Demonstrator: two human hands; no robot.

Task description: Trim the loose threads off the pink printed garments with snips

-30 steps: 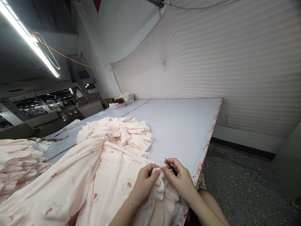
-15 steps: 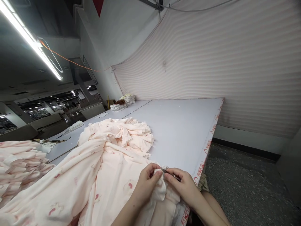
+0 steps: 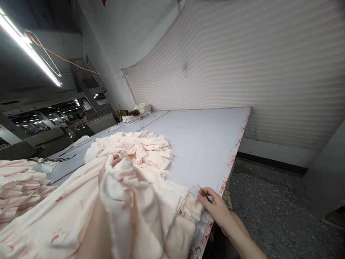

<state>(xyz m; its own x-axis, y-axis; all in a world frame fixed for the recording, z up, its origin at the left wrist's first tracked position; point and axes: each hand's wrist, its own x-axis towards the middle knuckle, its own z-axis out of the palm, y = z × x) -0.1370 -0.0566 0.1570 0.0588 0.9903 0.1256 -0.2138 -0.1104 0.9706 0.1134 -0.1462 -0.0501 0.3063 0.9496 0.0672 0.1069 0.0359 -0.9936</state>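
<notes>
My left hand (image 3: 109,167) is raised above the table with its fingers closed on a bunch of pale pink printed fabric (image 3: 134,201), which drapes over the hand and forearm; only fingertips show. My right hand (image 3: 215,208) rests at the table's near right edge on the fabric's hem, fingers closed around small dark thread snips (image 3: 204,193) whose tip points up and left. More of the same pink cloth lies crumpled in a heap (image 3: 140,151) further back on the white table (image 3: 205,144).
A stack of folded pink pieces (image 3: 18,183) sits at the left. Small piles of folded cloth (image 3: 137,113) lie at the table's far end by a striped sheet (image 3: 242,64) hung on the wall. The table's right edge drops to a grey floor (image 3: 269,208).
My left hand has let go of the hem near the snips and lifted up and left with a bunch of fabric. My right hand stayed at the table edge with the snips.
</notes>
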